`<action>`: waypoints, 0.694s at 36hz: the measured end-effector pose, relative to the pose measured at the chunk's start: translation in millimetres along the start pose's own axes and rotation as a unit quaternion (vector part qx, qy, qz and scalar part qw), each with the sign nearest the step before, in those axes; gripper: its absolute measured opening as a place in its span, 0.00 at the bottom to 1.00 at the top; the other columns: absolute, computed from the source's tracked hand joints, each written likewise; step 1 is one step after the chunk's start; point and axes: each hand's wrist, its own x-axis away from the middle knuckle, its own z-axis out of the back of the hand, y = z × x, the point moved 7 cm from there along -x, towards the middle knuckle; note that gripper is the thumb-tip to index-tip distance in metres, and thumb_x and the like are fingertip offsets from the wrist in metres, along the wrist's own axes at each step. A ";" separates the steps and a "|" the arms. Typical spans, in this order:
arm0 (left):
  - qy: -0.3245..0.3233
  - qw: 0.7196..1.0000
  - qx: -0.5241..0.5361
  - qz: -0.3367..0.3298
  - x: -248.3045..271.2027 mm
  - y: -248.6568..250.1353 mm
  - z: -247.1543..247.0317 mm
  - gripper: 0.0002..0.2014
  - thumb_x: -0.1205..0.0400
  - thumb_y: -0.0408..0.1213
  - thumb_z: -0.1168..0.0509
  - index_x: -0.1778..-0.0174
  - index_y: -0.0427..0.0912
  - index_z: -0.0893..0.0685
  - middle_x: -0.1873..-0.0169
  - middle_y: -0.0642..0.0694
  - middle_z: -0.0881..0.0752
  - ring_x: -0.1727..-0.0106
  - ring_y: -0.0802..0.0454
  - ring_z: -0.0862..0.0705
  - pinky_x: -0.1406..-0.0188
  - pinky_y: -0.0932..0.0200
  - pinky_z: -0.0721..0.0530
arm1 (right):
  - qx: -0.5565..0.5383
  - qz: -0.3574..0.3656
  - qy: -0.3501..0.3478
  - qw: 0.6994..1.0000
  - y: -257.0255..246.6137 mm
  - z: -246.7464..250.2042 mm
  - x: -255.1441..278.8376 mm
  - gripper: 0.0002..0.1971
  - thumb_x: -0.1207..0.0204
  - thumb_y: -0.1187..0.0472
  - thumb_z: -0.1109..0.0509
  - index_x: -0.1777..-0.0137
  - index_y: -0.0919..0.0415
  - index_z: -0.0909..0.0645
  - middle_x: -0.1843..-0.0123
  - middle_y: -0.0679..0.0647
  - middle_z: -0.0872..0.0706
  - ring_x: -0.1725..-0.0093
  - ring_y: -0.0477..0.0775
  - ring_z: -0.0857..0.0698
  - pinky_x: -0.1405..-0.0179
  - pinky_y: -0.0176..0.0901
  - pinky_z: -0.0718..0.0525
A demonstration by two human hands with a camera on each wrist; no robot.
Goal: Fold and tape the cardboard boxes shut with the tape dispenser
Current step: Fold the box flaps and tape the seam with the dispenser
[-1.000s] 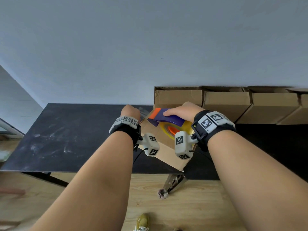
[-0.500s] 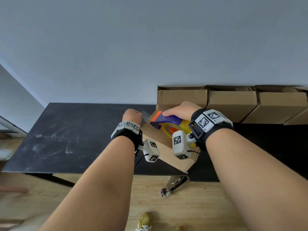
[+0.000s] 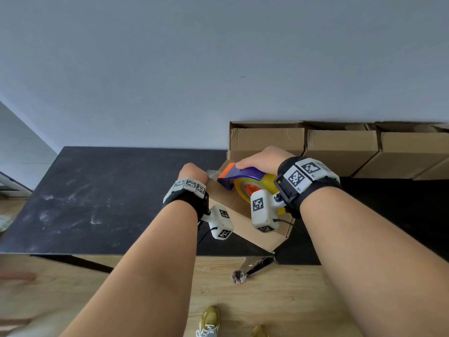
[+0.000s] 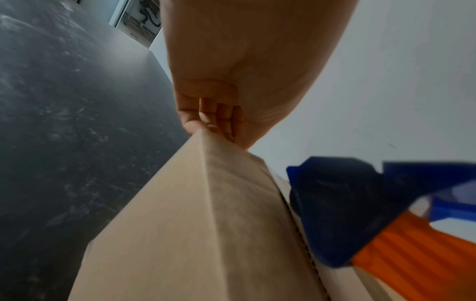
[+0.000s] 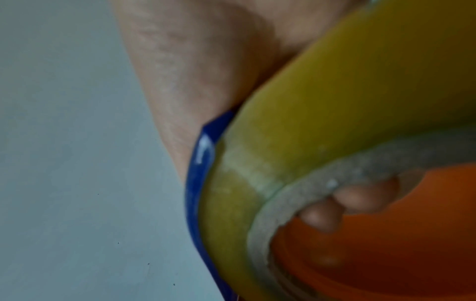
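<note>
A small cardboard box (image 3: 245,224) stands tilted at the front edge of the black table (image 3: 97,190). My left hand (image 3: 192,170) grips its far left corner, the fingers (image 4: 213,120) curled over the cardboard box (image 4: 206,224). On top of the box is the tape dispenser (image 3: 243,177), with a blue frame, an orange nose and a yellow roll. My right hand (image 3: 261,159) grips it from above. In the right wrist view the fingertips (image 5: 360,195) hook inside the core of the tape roll (image 5: 309,122). A bit of clear tape (image 3: 211,173) shows between the left hand and the dispenser's nose (image 4: 347,203).
A row of open cardboard boxes (image 3: 340,147) stands against the grey wall at the back right of the table. A metal table leg (image 3: 255,266) reaches down to the wooden floor below the box. My shoes (image 3: 209,319) are at the bottom of the view.
The right hand with the dispenser has shifted slightly left, toward the left hand. The left hand stays at the box's far corner, and both grips look unchanged.
</note>
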 end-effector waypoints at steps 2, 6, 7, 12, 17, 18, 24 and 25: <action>-0.014 1.000 -0.010 0.004 2.4 -0.3 -6.9 0.15 0.16 0.34 0.39 0.36 0.32 0.17 0.41 0.37 0.14 0.47 0.41 0.16 0.74 0.66 0.29 | 0.000 -0.002 -0.002 1.000 0.4 -0.7 -0.4 0.21 0.30 0.38 0.25 0.58 0.56 0.22 0.57 0.54 0.15 0.59 0.53 0.15 0.59 0.42 0.19; -0.030 0.998 0.053 0.035 14.7 5.8 -6.0 0.18 0.14 0.36 0.44 0.29 0.42 0.20 0.33 0.45 0.18 0.34 0.47 0.19 0.44 0.62 0.19 | -0.009 -0.004 0.000 1.000 2.2 -1.3 -1.0 0.21 0.30 0.39 0.24 0.58 0.56 0.22 0.58 0.54 0.14 0.59 0.53 0.15 0.61 0.42 0.19; -0.037 0.998 0.048 0.035 16.8 8.7 -5.7 0.18 0.13 0.36 0.44 0.28 0.44 0.21 0.31 0.46 0.20 0.31 0.47 0.21 0.36 0.59 0.22 | -0.013 -0.004 -0.001 1.000 2.8 -1.8 -1.4 0.20 0.30 0.39 0.24 0.58 0.56 0.22 0.58 0.53 0.14 0.59 0.53 0.15 0.62 0.42 0.19; -0.065 0.997 0.039 0.016 16.6 7.4 -11.5 0.18 0.13 0.36 0.45 0.28 0.41 0.22 0.31 0.43 0.20 0.31 0.44 0.22 0.34 0.57 0.24 | -0.033 -0.006 0.000 0.999 4.6 -4.3 -1.4 0.20 0.30 0.39 0.24 0.58 0.56 0.21 0.60 0.53 0.15 0.61 0.52 0.15 0.66 0.41 0.21; -0.021 0.998 0.054 -0.011 15.2 -4.5 -11.0 0.17 0.17 0.37 0.38 0.32 0.42 0.18 0.34 0.44 0.17 0.34 0.44 0.20 0.40 0.58 0.24 | -0.047 -0.005 0.001 0.999 4.3 -6.1 -0.7 0.20 0.30 0.40 0.24 0.55 0.56 0.19 0.58 0.53 0.13 0.59 0.53 0.14 0.63 0.42 0.19; 0.013 0.999 0.045 -0.025 15.2 -3.5 -7.1 0.17 0.18 0.35 0.38 0.34 0.44 0.17 0.36 0.45 0.16 0.35 0.45 0.19 0.41 0.58 0.23 | -0.047 -0.005 0.000 0.999 3.8 -6.3 -0.3 0.20 0.30 0.40 0.24 0.54 0.57 0.18 0.57 0.54 0.13 0.58 0.54 0.13 0.61 0.42 0.18; 0.101 0.985 -0.002 -0.137 38.5 23.4 2.4 0.17 0.21 0.31 0.41 0.44 0.48 0.11 0.43 0.49 0.14 0.41 0.46 0.17 0.46 0.57 0.20 | -0.041 -0.008 0.000 0.999 2.8 -5.6 1.2 0.21 0.30 0.40 0.24 0.50 0.58 0.18 0.57 0.54 0.13 0.58 0.54 0.14 0.59 0.44 0.17; 0.090 0.982 -0.041 -0.162 44.0 29.1 0.1 0.15 0.21 0.32 0.40 0.45 0.48 0.11 0.44 0.49 0.14 0.41 0.45 0.17 0.48 0.56 0.20 | -0.042 -0.008 -0.001 0.999 2.9 -5.8 1.1 0.22 0.30 0.40 0.24 0.49 0.58 0.17 0.56 0.55 0.12 0.57 0.55 0.13 0.56 0.45 0.16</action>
